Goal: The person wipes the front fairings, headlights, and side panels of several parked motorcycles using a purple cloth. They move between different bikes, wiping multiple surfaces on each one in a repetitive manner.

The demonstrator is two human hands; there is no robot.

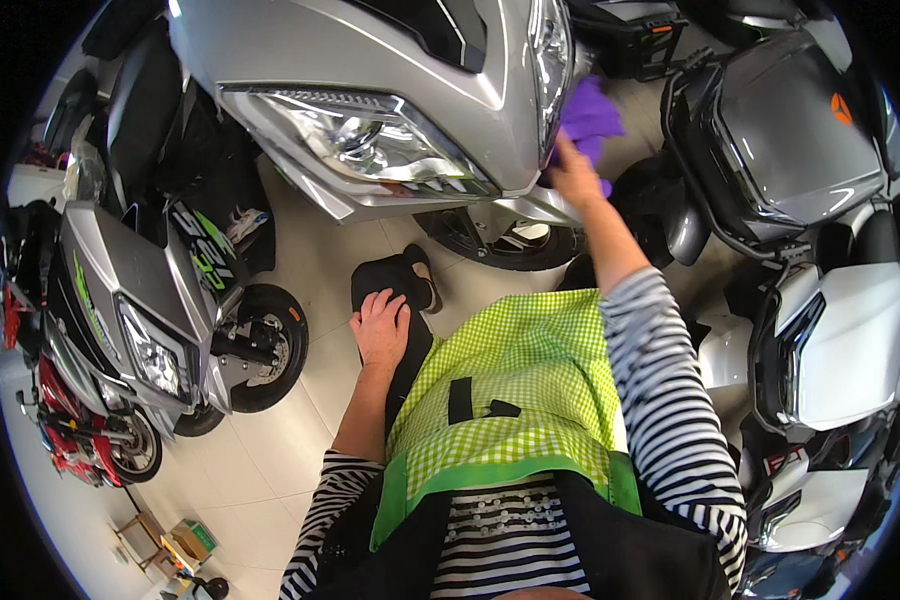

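A silver-grey scooter (470, 110) stands close in front of me, its nose toward me. One angular clear headlight (370, 140) shows on its left side, and a second headlight (552, 55) on its right. My right hand (575, 175) is closed on a purple cloth (592, 118) at the right side of the nose, just below that second headlight. The fingertips are partly hidden by the bodywork and cloth. My left hand (379, 322) lies on my bent dark-clad knee with its fingers spread, holding nothing. Beneath the nose, the front wheel (515, 245) is partly covered.
Another grey scooter (140, 300) with green markings is parked at the left, and a red motorbike (75, 420) beyond it. Grey (790, 130) and white (855, 345) top cases line the right. Cardboard boxes (190, 540) sit at the lower left on the tiled floor (260, 450).
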